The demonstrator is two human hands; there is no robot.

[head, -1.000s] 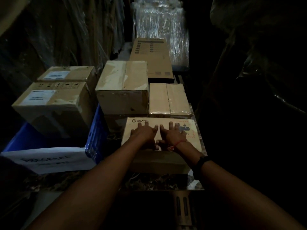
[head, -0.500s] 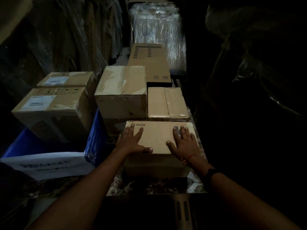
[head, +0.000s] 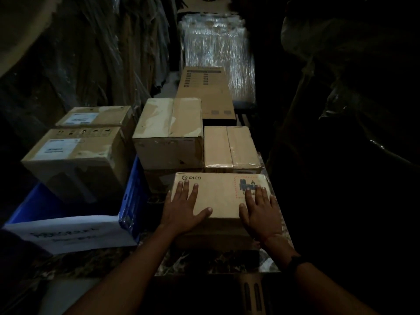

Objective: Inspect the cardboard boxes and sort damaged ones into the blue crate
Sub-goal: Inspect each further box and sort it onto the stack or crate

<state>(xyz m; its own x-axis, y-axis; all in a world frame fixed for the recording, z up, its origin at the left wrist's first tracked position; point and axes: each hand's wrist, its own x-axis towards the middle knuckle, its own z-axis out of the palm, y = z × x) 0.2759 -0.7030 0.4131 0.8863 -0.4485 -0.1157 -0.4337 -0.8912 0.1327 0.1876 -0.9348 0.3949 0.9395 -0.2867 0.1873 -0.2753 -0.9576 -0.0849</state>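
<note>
Left hand (head: 181, 211) and right hand (head: 261, 214) press, fingers spread, atop the PICO box (head: 219, 194) lying crosswise; the blue crate (head: 133, 194) stands just beside the left hand.

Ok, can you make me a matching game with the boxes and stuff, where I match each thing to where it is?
Things
1. PICO box
2. blue crate
3. plastic-wrapped stack
4. white paper sign

Places
A. farthest back
B. on the crate's near side
C. under the left hand and right hand, both flat on top
D. on the left, with a labelled box in it

Pairs: 1-C, 2-D, 3-A, 4-B
</note>
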